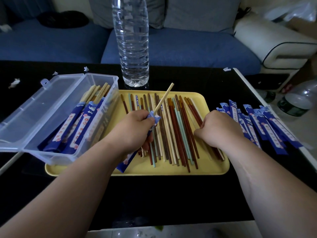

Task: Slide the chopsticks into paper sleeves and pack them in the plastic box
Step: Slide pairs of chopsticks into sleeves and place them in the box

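My left hand (135, 127) grips a blue paper sleeve (127, 160) over the yellow tray (171, 170). A pale chopstick (164, 98) sticks out of the sleeve's top, pointing up and away. My right hand (217, 127) rests with curled fingers on the loose chopsticks (173, 131) at the tray's right side; whether it pinches one is hidden. These chopsticks are brown, red, teal and cream. The clear plastic box (56, 153) stands open at the left and holds several sleeved chopsticks (82, 124). A pile of empty blue sleeves (264, 126) lies to the right of the tray.
A tall clear water bottle (132, 40) stands just behind the tray. The box's lid (39, 107) lies open to the left. Small paper scraps (14, 82) dot the black table. A blue sofa (188, 47) runs behind the table, and bottles (298, 98) sit on the floor at right.
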